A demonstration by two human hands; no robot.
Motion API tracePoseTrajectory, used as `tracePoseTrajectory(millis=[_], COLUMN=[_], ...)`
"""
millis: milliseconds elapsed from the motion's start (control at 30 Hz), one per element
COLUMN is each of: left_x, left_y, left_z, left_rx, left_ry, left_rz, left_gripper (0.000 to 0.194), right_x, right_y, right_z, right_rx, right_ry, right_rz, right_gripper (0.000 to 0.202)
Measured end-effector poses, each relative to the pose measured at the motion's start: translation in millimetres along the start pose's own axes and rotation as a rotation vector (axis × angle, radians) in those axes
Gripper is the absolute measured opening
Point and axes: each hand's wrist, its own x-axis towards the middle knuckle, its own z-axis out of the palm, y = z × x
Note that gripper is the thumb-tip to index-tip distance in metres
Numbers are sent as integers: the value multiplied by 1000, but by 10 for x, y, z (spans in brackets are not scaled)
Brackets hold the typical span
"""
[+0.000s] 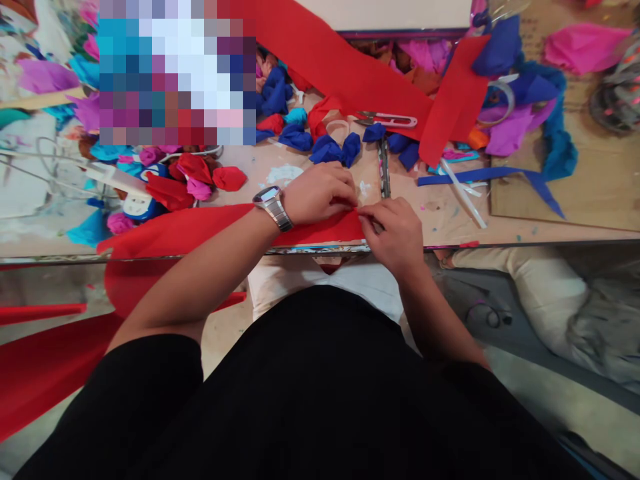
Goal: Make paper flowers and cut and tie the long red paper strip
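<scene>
Two hands [320,192] [397,235] together, fingertips tight on red strip [327,232], just inside table's edge [530,240].

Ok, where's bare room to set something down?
Mostly the cardboard right of the blue strip, plus a small patch of table between right hand and white stick. Further back, it's crowded with blue paper and red strips.

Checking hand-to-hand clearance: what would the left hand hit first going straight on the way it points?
Likely the right hand, which is close ahead of the left hand by the end of the red strip; the exact gap is unclear from this single view.
</scene>
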Motion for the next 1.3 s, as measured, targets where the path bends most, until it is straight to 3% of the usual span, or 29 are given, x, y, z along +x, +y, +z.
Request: tracePoseTrajectory(millis=[733, 1300], left_x=[-125, -121], left_y=[-54, -47], left_z=[-80, -92], left_rx=[147, 163], left_ry=[-56, -73], left_rz=[8, -9], left_gripper=[39, 35], right_x=[-33, -36], right_y=[25, 24], right_z=[-16, -22], right_rx=[-48, -84], right_ry=[-38, -48], right_rz=[-43, -55], right_gripper=[26, 28])
